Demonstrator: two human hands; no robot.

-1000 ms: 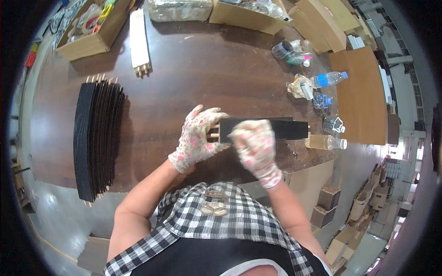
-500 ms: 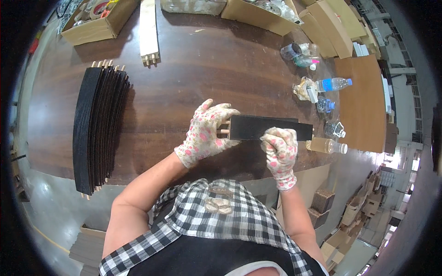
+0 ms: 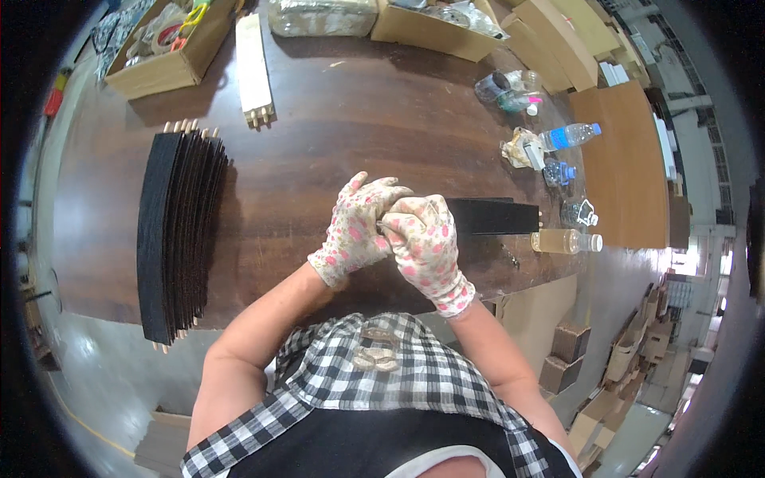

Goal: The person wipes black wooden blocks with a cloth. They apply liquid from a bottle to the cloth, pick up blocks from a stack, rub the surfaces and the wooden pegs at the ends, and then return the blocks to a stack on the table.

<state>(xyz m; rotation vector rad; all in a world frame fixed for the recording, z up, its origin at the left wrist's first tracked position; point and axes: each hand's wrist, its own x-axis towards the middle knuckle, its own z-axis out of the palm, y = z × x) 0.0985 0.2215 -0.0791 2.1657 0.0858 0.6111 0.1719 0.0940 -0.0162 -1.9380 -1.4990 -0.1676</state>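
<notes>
Head view | left hand (image 3: 357, 229), right hand (image 3: 425, 244) together at left end of black slats (image 3: 496, 217) | grip hidden, cannot tell

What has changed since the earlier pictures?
The right hand first moved rightward along the black strip, then came back left to its left end, close beside the left hand. Whether it took hold of anything is hidden. The left hand, the strip and the black stack stayed in place.
</notes>
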